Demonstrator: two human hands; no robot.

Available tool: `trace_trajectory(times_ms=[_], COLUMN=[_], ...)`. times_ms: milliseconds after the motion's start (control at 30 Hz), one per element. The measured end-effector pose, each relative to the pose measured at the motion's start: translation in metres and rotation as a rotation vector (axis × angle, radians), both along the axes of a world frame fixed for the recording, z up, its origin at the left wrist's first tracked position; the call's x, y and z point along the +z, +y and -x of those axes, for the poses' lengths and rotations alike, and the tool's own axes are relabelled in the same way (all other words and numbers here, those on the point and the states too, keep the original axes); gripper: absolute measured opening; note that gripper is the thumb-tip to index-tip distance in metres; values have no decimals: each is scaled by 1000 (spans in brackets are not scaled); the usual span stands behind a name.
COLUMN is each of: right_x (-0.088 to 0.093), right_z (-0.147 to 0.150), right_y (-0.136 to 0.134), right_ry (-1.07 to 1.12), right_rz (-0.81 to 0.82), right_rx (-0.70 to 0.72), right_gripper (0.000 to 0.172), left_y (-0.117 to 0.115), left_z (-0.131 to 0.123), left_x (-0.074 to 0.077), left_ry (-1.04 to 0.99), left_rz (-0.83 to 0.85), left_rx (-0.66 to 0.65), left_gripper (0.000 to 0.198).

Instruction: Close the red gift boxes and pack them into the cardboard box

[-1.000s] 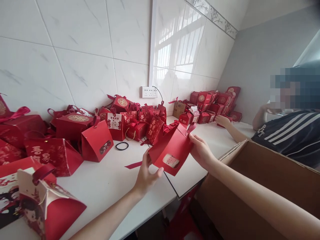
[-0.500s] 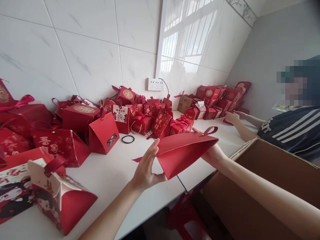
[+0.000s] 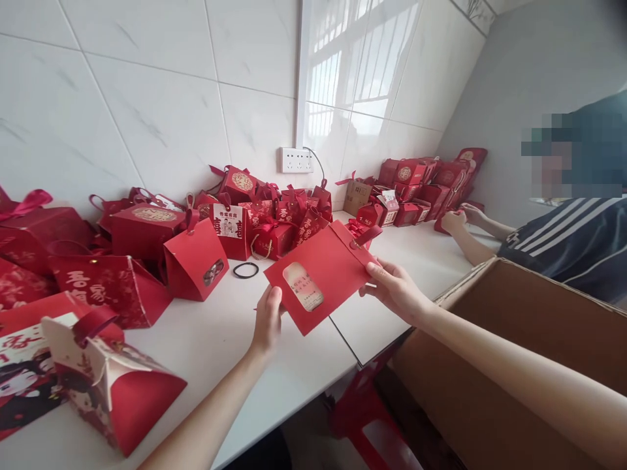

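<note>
Between my two hands is a red paper gift box (image 3: 337, 271), tilted above the table, with a ribbon loop at its upper right end. An oval cut-out with pale paper and lettering shows on the side facing me. My left hand (image 3: 268, 320) is closed on its lower left edge, thumb on the near face. At the ribbon end, my right hand (image 3: 394, 290) pinches the box, with the fingers partly behind it. A red gift box with a small window (image 3: 193, 258) stands on the table to the left, near a black elastic ring (image 3: 245, 269).
Many red gift boxes (image 3: 147, 225) crowd the wall side of the white table (image 3: 215, 365). A large open cardboard carton (image 3: 533, 313) stands at right, beside a red plastic stool (image 3: 372, 418). Beyond it, a co-worker's hands (image 3: 458, 222) hold something red.
The gift box has been turned, so its windowed face shows instead of its open-looking underside. My right hand has shifted to the ribbon end. The view has swung slightly.
</note>
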State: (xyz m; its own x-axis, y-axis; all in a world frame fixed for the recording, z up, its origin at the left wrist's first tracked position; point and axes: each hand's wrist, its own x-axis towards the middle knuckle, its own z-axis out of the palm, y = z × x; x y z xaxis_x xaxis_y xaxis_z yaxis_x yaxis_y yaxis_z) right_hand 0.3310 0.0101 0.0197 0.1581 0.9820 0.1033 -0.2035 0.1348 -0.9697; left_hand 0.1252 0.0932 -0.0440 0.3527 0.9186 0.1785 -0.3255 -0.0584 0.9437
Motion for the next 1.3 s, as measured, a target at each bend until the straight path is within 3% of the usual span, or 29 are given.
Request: trace_trajectory(times_ms=[367,700,967,1200,1300], right_x=[-2,0,1,-8,-9], right_z=[-7,-1,0,0,0], right_y=[6,-2,-2,1,3], right_ry=[24,-58,-91,-127,-60], right_rz=[-39,-1,3,132,36], right_rx=[-110,23,30,3,-53], right_gripper=[28,21,23,34,33], left_y=[-6,-4,-2,0,0], left_z=[-3,-1,-1,3,6], left_x=[-2,-7,-12,-7,-9], left_ry=[20,-98,-68,66,149], left_rz=[-47,-37,-95,-246,-445], left_rx=[-108,-19,50,126,102], left_gripper=[56,56,51,41,57])
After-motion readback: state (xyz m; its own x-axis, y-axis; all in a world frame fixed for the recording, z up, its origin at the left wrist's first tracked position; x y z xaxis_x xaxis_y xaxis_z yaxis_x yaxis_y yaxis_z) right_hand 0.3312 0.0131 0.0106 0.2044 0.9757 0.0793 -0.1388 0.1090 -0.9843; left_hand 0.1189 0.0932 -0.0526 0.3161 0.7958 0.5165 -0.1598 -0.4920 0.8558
